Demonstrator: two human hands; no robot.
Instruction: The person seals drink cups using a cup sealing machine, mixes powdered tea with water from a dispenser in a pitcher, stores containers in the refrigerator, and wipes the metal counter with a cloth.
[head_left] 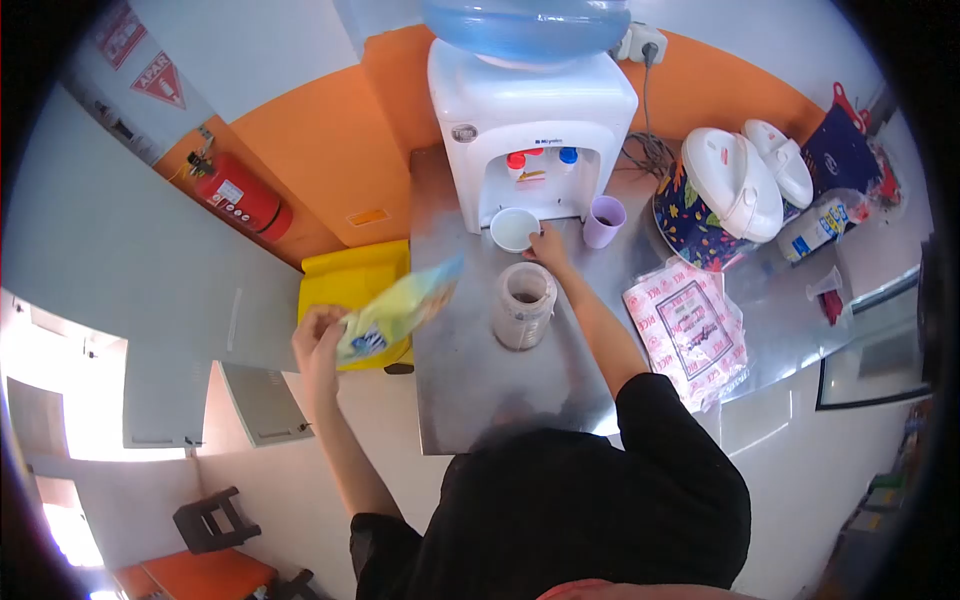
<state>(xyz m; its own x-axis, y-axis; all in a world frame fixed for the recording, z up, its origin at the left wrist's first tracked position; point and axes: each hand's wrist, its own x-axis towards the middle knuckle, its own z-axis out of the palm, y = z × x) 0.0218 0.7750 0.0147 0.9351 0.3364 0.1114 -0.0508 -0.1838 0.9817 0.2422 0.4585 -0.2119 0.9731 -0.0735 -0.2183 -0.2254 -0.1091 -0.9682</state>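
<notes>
My left hand (pixel 321 335) grips the end of a yellow-green sachet (pixel 392 315), held out left of the steel table over a yellow bin. On the table, my right hand (pixel 547 245) has its fingers closed at the right side of a white cup (pixel 513 230), in front of the water dispenser (pixel 535 120). Just right of that hand stands a purple cup (pixel 604 222) with something dark inside. Nearer to me is a clear jar (pixel 524 305), open at the top, with brownish contents low in it.
A yellow bin (pixel 345 270) stands against the table's left edge. On the right are pink-and-white printed rice paper sheets (pixel 690 330), two patterned rice cookers (pixel 715 190) and a bottle (pixel 822 232). A red fire extinguisher (pixel 240 195) hangs on the left wall.
</notes>
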